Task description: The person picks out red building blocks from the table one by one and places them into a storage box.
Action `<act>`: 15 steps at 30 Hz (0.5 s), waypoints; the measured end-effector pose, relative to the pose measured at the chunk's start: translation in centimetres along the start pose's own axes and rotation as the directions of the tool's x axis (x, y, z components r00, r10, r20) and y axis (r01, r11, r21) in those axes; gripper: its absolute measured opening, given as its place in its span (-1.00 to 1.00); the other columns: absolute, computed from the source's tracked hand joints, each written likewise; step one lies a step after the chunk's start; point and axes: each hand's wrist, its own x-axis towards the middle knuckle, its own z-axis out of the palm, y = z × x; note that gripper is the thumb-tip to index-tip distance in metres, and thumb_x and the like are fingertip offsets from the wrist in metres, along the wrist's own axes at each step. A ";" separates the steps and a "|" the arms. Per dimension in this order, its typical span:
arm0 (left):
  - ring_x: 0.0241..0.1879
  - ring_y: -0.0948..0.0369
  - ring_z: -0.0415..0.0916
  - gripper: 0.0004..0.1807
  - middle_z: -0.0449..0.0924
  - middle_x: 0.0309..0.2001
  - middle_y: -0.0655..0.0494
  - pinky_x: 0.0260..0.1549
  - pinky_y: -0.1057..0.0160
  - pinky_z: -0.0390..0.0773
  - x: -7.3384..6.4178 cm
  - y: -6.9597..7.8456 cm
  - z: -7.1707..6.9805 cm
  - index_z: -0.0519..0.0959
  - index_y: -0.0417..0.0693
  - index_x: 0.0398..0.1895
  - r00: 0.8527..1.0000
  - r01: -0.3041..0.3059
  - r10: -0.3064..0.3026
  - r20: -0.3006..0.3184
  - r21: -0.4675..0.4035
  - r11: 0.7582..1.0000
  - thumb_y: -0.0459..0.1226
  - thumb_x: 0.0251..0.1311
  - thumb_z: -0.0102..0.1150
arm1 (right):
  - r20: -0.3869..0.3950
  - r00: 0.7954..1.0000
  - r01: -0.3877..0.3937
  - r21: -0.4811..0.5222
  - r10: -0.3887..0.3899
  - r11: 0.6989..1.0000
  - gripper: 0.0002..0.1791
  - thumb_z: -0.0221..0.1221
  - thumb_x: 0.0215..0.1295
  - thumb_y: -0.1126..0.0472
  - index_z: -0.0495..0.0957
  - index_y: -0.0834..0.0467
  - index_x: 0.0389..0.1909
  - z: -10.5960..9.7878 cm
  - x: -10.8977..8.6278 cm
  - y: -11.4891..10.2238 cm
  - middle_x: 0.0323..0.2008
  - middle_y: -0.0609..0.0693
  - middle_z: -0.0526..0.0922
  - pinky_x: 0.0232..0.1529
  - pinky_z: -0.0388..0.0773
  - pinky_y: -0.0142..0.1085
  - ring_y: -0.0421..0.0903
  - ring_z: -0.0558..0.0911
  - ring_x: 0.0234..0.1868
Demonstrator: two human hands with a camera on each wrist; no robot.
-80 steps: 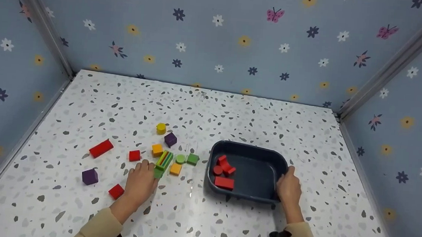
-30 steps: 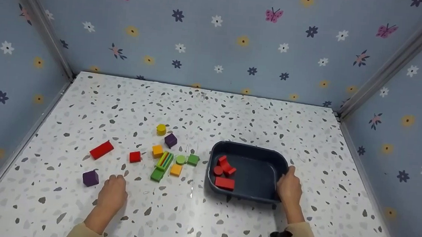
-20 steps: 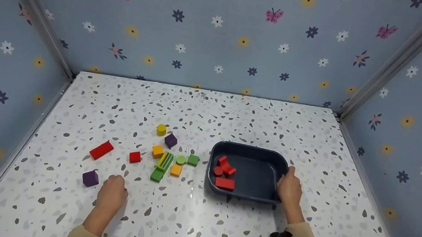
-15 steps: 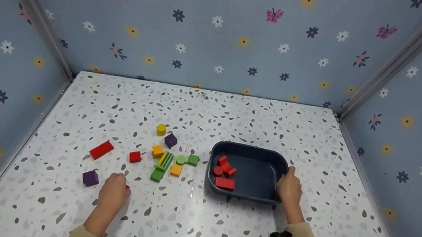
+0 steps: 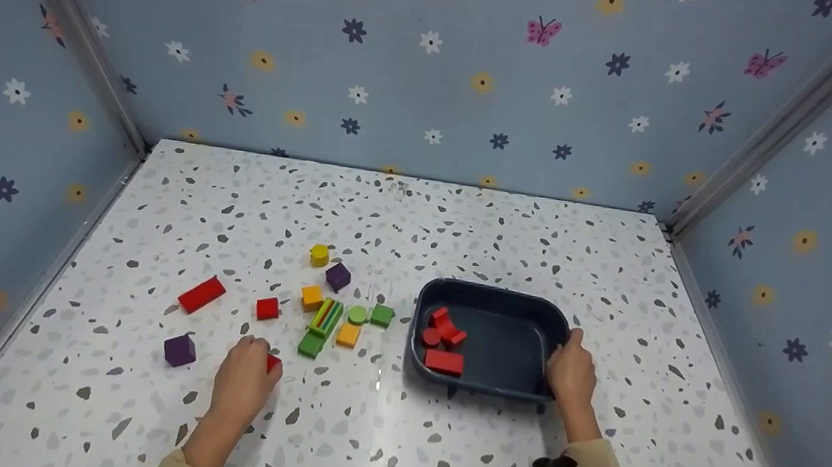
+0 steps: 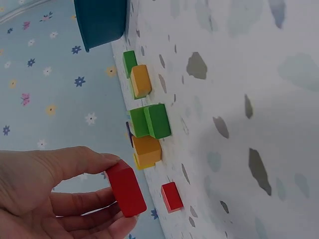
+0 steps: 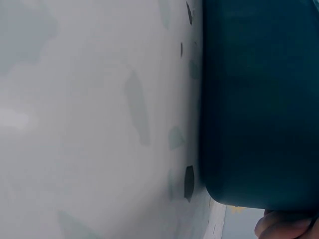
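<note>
My left hand (image 5: 245, 380) pinches a red block (image 6: 126, 190) between thumb and fingers; in the head view most of that block is covered by the hand. Past the fingertips a smaller red block (image 5: 267, 309) lies on the table. My right hand (image 5: 572, 368) grips the right rim of a dark blue tub (image 5: 496, 393). Inside the tub, toward its left end, are a red rectangular block (image 5: 444, 362), a red round block (image 5: 431, 336) and a red curved block (image 5: 446, 326). In the right wrist view the tub's outer wall (image 7: 259, 109) fills the right side, fingers at its rim.
Left on the speckled table (image 5: 416, 226) lie a long red block (image 5: 202, 295) and a purple cube (image 5: 179, 351). Between hand and tub sit a striped block (image 5: 326, 318), green blocks (image 5: 382, 315), orange blocks (image 5: 348, 334), another purple cube (image 5: 338, 277) and a yellow block (image 5: 319, 255). Patterned walls enclose the table.
My left hand left the striped block, went to the red block at the lower left, took hold of it and has now moved slightly right with it. The right hand stays on the tub.
</note>
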 end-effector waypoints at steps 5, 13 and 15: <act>-0.32 0.03 0.44 -0.68 0.45 -0.33 -0.18 -0.26 0.07 0.49 0.0 1.5 0.0 0.48 -0.47 -0.22 1.000 0.021 -0.021 -0.001 -0.045 0.999 -0.39 -0.03 0.20 | 0.001 1.000 -0.001 0.001 0.001 1.000 -0.75 -0.13 0.24 0.32 0.20 0.31 -0.09 0.0 0.0 0.0 -0.40 0.41 0.49 -0.59 0.38 0.02 0.25 0.53 -0.48; -0.30 0.03 0.44 -0.64 0.47 -0.29 -0.17 -0.23 0.06 0.47 -0.1 3.9 0.4 0.48 -0.45 -0.17 0.999 0.001 -0.006 -0.039 -0.122 0.993 -0.39 -0.06 0.23 | 0.001 1.000 -0.003 -0.003 0.003 1.000 -0.76 -0.13 0.24 0.32 0.21 0.32 -0.09 0.0 -0.1 0.0 -0.42 0.39 0.49 -0.58 0.38 0.01 0.22 0.53 -0.50; -0.28 0.04 0.44 -0.64 0.46 -0.28 -0.16 -0.22 0.07 0.48 0.0 4.5 0.5 0.49 -0.44 -0.16 0.999 -0.008 0.002 -0.041 -0.140 0.990 -0.38 -0.05 0.23 | 0.005 1.000 -0.011 -0.006 0.011 1.000 -0.76 -0.12 0.24 0.32 0.21 0.31 -0.08 -0.1 0.0 0.0 -0.41 0.38 0.49 -0.58 0.38 -0.01 0.20 0.53 -0.50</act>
